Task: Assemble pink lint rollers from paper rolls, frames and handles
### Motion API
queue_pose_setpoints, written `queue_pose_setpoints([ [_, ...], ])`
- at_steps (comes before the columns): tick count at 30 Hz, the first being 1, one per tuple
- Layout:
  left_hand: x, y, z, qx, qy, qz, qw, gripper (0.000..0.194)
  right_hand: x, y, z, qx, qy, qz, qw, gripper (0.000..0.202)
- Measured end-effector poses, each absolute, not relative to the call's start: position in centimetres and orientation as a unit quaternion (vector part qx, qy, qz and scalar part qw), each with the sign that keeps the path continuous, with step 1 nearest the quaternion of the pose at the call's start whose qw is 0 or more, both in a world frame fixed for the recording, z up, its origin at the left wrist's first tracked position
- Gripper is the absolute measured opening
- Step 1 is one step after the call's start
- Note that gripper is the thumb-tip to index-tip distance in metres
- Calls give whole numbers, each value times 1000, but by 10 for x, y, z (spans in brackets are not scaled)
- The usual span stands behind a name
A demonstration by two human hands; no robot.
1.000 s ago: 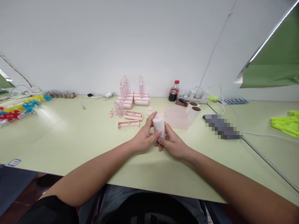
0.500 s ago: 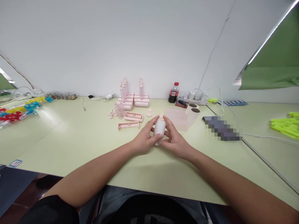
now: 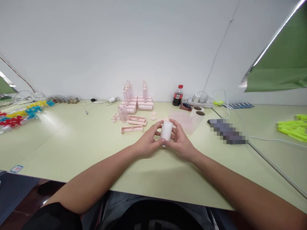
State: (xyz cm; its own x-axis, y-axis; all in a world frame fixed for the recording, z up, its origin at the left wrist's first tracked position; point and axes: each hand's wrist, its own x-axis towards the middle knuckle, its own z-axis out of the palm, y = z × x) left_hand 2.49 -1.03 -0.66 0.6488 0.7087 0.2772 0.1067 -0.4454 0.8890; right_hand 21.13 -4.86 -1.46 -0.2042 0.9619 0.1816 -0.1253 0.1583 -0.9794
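Between my two hands I hold a white lint-roller roll (image 3: 166, 131), upright with a slight tilt, above the table. My left hand (image 3: 151, 140) grips its left side, thumb low on the front. From the right, my right hand (image 3: 181, 140) closes on it, with its thumb also near the bottom. A little pink shows at the roll's top, partly hidden by the fingers. Left of my hands lie an open pink case half (image 3: 131, 129) and another pink case (image 3: 137, 120). Behind the roll are small pink discs (image 3: 153, 118).
Pink lint-roller cases (image 3: 145, 106) and upright handles (image 3: 144, 92) stand by the wall. Two more rolls (image 3: 198, 118) stand right, beside translucent pink sheeting (image 3: 179, 119). A cola bottle (image 3: 177, 95), power strip (image 3: 203, 104), blurred dark object (image 3: 226, 131) and cables lie beyond.
The roll has shifted slightly right and its tilt has changed; the pink piece at its top shows less. Both hands still hold it.
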Motion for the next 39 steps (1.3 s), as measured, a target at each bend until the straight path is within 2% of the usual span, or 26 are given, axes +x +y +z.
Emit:
queue_pose_setpoints([
  [5,24,-7,-8,791,283,328,431,71,213,-48,-13,-397,-564,530,494,87],
  [10,26,-3,-12,789,292,349,412,72,214,-49,-10,-360,-566,558,489,90],
  [12,23,1,-8,817,303,353,340,58,213,-50,-9,-366,-546,567,496,90],
  [15,9,12,8,839,394,335,170,38,213,-49,-8,-395,-506,579,502,92],
  [17,-4,22,19,826,487,275,77,31,213,-48,-8,-406,-491,581,506,92],
  [19,-17,32,27,808,556,191,40,19,214,-47,-9,-412,-482,577,514,92],
  [24,-30,46,26,793,601,68,71,22,214,-47,-7,-413,-467,577,527,88],
  [28,-29,43,24,799,597,20,69,13,213,-49,-3,-414,-453,584,531,86],
  [33,-24,30,30,808,580,-13,101,25,212,-50,0,-417,-434,596,532,87],
  [35,-20,26,30,800,578,19,159,21,212,-50,1,-418,-426,601,532,88],
  [39,-6,17,28,712,548,186,397,16,212,-49,1,-421,-423,600,532,89],
])
